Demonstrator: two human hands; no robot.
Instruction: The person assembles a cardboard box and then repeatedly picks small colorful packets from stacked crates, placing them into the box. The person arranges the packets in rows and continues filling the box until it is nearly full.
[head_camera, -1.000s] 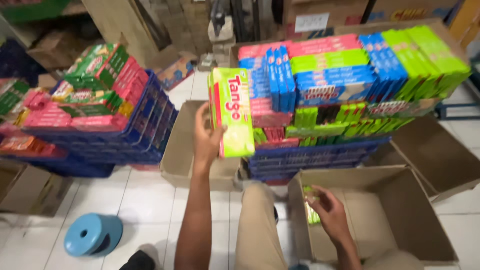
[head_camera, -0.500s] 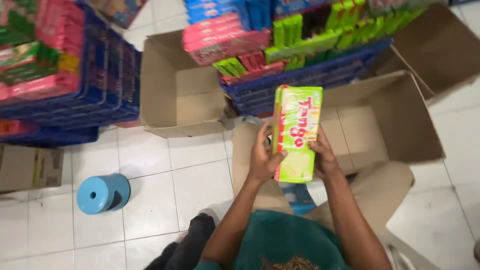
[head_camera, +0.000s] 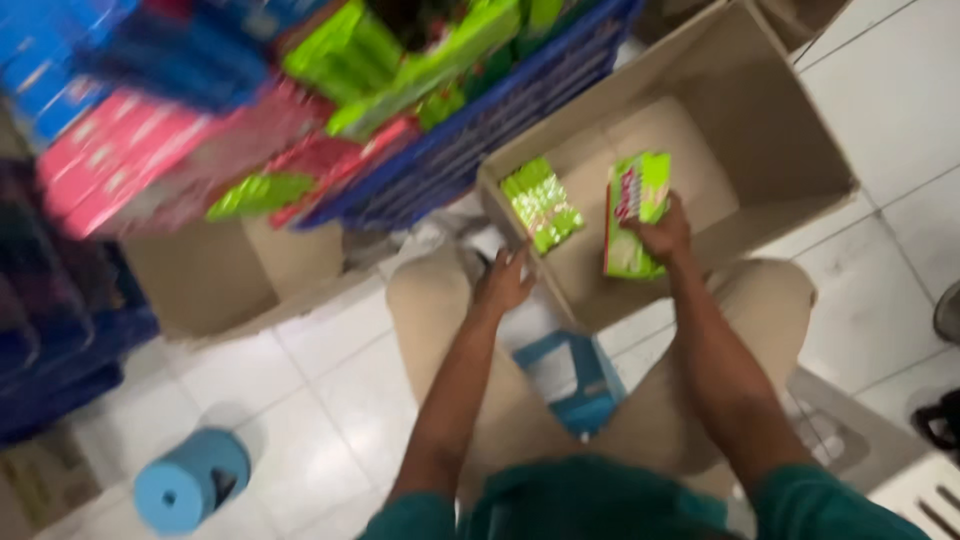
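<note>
My right hand (head_camera: 663, 236) grips a flat green and pink snack pack (head_camera: 634, 212) and holds it inside an open cardboard box (head_camera: 760, 130) in front of my knees. Another green pack (head_camera: 541, 204) lies on the box floor to its left. My left hand (head_camera: 503, 283) hovers at the box's near left corner with fingers spread, holding nothing. The view is blurred.
Blue crates (head_camera: 480, 130) stacked with green, pink and blue packs stand behind the box. A second open cardboard box (head_camera: 215, 275) sits at the left. A blue tape roll (head_camera: 190, 480) lies on the white tile floor, a blue stool (head_camera: 575, 375) shows between my legs.
The pack has come down from in front of my chest into the box. My left hand has let go of it; only the right hand holds it now. The camera tilted down.
</note>
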